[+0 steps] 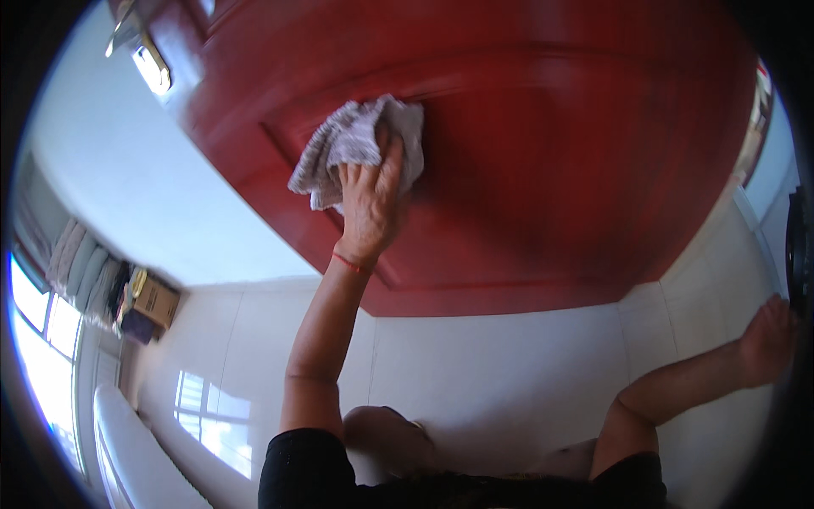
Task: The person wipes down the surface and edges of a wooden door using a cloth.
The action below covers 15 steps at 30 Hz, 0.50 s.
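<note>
My left hand [370, 204] grips a crumpled grey-white cloth [348, 140]. The cloth lies against the panelled face of a red door [543, 170], left of its middle. My fingers are bent into the folds, which partly cover them. Far to the right, my right hand [767, 341] is at the edge of the picture with its fingers curled. A dark object [795, 250] stands just above it; the dim rim hides what the fingers hold, if anything.
A metal door handle [151, 68] sticks out at the upper left. Pale glossy tiles [500, 356] cover the floor below the door. Near the window [47, 339] are folded bedding [85, 263] and a cardboard box [155, 301]. A long pale piece [136, 450] stands at the lower left.
</note>
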Each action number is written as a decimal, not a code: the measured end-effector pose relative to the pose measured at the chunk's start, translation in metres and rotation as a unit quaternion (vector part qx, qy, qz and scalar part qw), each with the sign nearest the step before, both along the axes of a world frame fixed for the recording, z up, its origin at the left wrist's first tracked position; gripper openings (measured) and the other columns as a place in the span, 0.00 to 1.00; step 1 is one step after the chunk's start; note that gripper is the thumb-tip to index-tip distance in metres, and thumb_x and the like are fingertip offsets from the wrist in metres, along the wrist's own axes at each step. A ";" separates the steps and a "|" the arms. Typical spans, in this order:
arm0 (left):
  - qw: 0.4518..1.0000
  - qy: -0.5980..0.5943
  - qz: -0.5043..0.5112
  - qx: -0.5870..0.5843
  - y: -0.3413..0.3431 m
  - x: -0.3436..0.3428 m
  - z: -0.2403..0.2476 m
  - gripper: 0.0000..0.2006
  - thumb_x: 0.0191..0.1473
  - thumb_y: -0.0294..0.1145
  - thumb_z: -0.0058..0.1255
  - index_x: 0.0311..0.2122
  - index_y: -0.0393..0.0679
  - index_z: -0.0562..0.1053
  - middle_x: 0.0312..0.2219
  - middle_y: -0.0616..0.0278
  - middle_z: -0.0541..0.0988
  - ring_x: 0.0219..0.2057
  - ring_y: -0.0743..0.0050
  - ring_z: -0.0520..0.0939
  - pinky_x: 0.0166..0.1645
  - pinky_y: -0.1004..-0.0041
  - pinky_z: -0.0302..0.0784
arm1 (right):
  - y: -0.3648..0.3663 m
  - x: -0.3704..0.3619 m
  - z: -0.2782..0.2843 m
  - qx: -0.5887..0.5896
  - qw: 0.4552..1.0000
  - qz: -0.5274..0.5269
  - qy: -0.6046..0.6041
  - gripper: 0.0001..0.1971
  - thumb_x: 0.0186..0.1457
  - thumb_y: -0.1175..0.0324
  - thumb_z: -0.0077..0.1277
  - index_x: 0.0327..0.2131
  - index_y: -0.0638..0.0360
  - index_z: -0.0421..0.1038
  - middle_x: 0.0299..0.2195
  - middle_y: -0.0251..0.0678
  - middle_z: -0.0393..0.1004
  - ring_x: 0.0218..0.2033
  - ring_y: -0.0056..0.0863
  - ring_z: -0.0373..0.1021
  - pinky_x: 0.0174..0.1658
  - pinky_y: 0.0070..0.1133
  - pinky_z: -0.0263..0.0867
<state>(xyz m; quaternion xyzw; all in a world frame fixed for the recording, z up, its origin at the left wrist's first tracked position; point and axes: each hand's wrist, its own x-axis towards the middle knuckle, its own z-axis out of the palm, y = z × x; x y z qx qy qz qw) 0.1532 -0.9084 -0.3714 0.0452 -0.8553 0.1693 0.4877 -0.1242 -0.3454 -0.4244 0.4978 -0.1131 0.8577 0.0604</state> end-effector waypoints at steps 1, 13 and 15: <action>0.998 -0.051 0.027 -0.037 0.002 0.003 -0.006 0.36 0.31 0.19 0.51 0.54 0.40 0.61 0.55 0.48 0.59 0.57 0.40 0.54 0.59 0.51 0.45 | -0.027 0.016 0.010 -0.039 0.996 -0.066 -0.040 0.10 0.50 0.73 0.32 0.29 0.73 0.59 0.24 0.47 0.57 0.26 0.33 0.55 0.34 0.32 0.49; 0.878 0.419 0.023 0.230 -0.057 0.026 0.029 0.33 0.48 0.34 0.48 0.58 0.37 0.51 0.59 0.42 0.46 0.60 0.47 0.48 0.61 0.60 0.43 | -0.048 0.039 0.026 -0.154 0.865 -0.382 -0.287 0.18 0.48 0.77 0.41 0.42 0.81 0.58 0.30 0.50 0.58 0.31 0.39 0.58 0.36 0.34 0.56; 0.887 0.411 0.043 0.205 -0.063 0.030 0.048 0.33 0.49 0.36 0.47 0.58 0.36 0.51 0.59 0.43 0.47 0.60 0.48 0.48 0.62 0.60 0.42 | -0.012 0.023 0.000 -0.162 0.876 -0.368 -0.266 0.17 0.47 0.78 0.42 0.41 0.81 0.58 0.30 0.51 0.57 0.31 0.39 0.57 0.37 0.34 0.56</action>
